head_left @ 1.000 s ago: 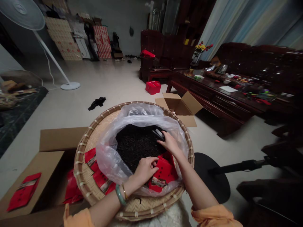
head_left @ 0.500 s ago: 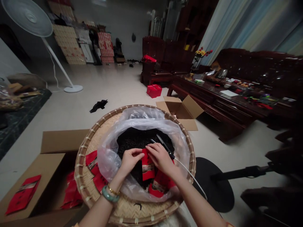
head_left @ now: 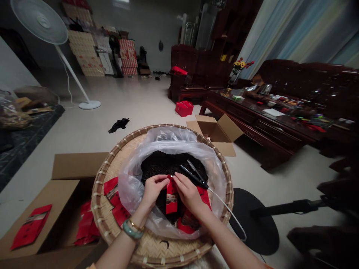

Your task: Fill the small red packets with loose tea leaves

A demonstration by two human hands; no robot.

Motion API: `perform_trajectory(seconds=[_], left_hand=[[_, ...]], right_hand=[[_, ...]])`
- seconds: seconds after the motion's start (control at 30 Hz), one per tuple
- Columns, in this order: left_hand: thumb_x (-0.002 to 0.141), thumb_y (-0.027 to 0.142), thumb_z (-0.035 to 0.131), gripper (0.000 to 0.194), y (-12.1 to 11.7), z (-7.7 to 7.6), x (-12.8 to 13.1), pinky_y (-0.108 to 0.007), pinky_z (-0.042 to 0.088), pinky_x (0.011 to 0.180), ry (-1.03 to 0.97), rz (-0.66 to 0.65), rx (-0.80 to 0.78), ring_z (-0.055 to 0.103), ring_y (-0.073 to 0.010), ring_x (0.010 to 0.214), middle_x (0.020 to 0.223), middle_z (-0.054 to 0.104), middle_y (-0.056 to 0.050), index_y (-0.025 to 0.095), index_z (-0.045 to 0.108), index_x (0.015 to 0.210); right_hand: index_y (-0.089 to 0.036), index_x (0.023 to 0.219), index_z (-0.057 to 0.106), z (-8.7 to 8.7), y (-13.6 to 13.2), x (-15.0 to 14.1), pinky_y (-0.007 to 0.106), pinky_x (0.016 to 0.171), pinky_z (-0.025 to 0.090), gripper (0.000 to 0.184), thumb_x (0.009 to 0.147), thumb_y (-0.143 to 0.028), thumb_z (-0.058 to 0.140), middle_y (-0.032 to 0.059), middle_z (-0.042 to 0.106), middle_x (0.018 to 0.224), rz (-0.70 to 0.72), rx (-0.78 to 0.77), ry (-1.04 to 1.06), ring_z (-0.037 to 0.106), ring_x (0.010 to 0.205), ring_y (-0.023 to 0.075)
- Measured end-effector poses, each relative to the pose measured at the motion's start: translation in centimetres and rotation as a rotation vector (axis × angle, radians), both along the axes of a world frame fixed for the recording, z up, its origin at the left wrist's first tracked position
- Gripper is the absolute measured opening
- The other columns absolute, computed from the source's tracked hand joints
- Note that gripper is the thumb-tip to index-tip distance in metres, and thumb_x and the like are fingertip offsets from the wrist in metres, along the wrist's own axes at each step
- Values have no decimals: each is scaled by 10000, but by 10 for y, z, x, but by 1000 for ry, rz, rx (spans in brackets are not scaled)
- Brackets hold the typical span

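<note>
Dead center of the frame, over a round bamboo tray (head_left: 97, 201), the left hand (head_left: 153, 190) and right hand (head_left: 188, 194) close in from either side on an upright red packet (head_left: 171, 200). Its long axis runs nearly straight up and down the frame, with the top edge toward dark loose leaves (head_left: 165, 166) heaped in a clear plastic bag (head_left: 130, 188). The left thumb and fingers pinch the packet near its upper left, a tight, narrow grip, while the right fingertips (head_left: 177, 180) meet it at the upper right corner, so the two hands sit just apart with the top edge between them. And look at the right hand: a black clamp (head_left: 195, 176) trailing a white cord (head_left: 224, 204) sits in the web of the thumb, its two arms slightly parted in a narrow V, tips angled up and to the left, just above and right of the packet's top. The right hand is clearly the nearer to that edge of the two. Below, more red packets (head_left: 117, 211) lie on the tray, and at lower left a cardboard box (head_left: 67, 190) holds others.
</note>
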State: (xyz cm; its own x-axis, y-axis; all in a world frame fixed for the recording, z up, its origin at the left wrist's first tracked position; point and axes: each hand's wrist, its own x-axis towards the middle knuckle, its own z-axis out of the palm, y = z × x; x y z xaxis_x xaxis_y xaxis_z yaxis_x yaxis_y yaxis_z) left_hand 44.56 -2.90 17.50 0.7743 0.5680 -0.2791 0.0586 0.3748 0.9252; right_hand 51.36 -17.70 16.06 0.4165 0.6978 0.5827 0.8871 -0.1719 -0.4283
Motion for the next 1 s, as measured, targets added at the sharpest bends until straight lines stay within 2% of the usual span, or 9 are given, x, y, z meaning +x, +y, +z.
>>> perform_trajectory(seconds=[0.1,0.27,0.33,0.4,0.53,0.63,0.73,0.83,1.0], left_hand=[[483,271,810,279,0,-1,0,-245,518,599,-9,-13,-4,624,-138,583,669,705,-35,133,708,703],[510,267,799,256,-2,-2,1,-251,516,634,1,-99,122,634,-159,632,706,714,-55,134,723,714],[558,313,774,262,-2,-3,0,-257,512,637,4,-130,135,634,-170,657,737,716,-64,133,729,743],[608,365,738,279,0,-3,-1,-250,501,621,13,-152,156,628,-174,672,752,712,-69,129,731,755],[613,400,726,290,5,-1,-3,-237,478,587,46,-210,157,603,-156,624,684,688,-53,122,714,696],[600,404,727,299,9,2,-4,-239,473,584,49,-260,138,591,-144,600,654,671,-36,120,694,687],[631,438,692,323,10,5,-4,-235,467,575,43,-264,208,588,-141,601,648,658,-24,122,682,697],[660,484,649,358,10,9,-4,-252,477,566,44,-235,245,587,-150,599,637,647,-16,129,670,703],[640,427,667,304,14,13,-6,-259,479,602,52,-276,313,585,-153,614,660,669,-31,128,682,689]], right_hand=[[-215,1212,534,4,2,-3,391,919,487,349,899,-135,401,117,563,1191,2,22,18,513,1122,205],[-169,888,630,13,7,3,389,723,493,134,857,-234,517,115,558,905,-224,-28,10,513,869,229],[-172,821,621,17,9,8,347,684,471,160,878,-216,478,92,561,827,-147,-65,-5,496,803,207],[-183,811,604,21,9,11,314,685,451,191,898,-192,434,69,581,792,-3,-84,2,492,778,186],[-189,815,574,29,6,12,282,678,407,183,907,-194,417,51,603,770,162,-131,31,507,744,161],[-179,795,551,35,5,13,283,648,359,163,898,-192,426,36,592,696,170,-178,7,499,660,149],[-178,763,514,41,5,15,278,650,332,157,891,-187,423,18,570,638,143,-194,-3,485,604,139],[-181,765,489,48,6,15,265,644,320,125,877,-182,434,11,568,637,129,-232,13,477,585,134],[-184,797,499,57,7,12,247,615,307,90,876,-187,456,14,591,673,139,-329,63,474,584,131]])
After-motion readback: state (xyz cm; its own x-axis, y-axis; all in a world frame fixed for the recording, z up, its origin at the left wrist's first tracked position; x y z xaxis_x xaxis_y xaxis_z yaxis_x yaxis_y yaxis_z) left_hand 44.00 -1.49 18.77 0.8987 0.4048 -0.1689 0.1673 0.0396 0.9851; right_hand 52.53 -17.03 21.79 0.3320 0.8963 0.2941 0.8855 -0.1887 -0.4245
